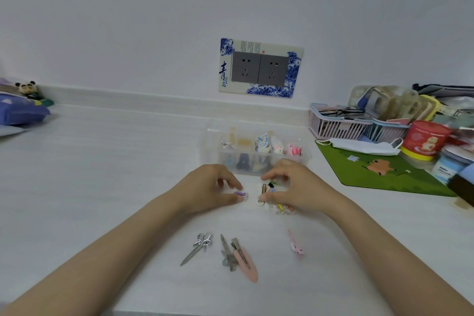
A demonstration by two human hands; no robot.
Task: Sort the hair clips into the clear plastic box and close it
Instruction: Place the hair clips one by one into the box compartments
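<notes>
Left hand [215, 187]: small purple hair clip [240, 193] pinched.
Right hand [289, 187]: grasp unclear — fingertips among small clips.
Advice: one clip lifted singly — dropped into clear plastic compartment box [256, 151].

My left hand [213, 187] and right hand [295, 187] are bare, with no gloves, rings or bracelets. My forearms are bare too, uncovered from the wrists down to the bottom corners of the view; no sleeve shows anywhere along them. I wear no watch or band on either wrist. My fingernails [238, 194] are short and plain, though the blur hides any finer detail.
</notes>
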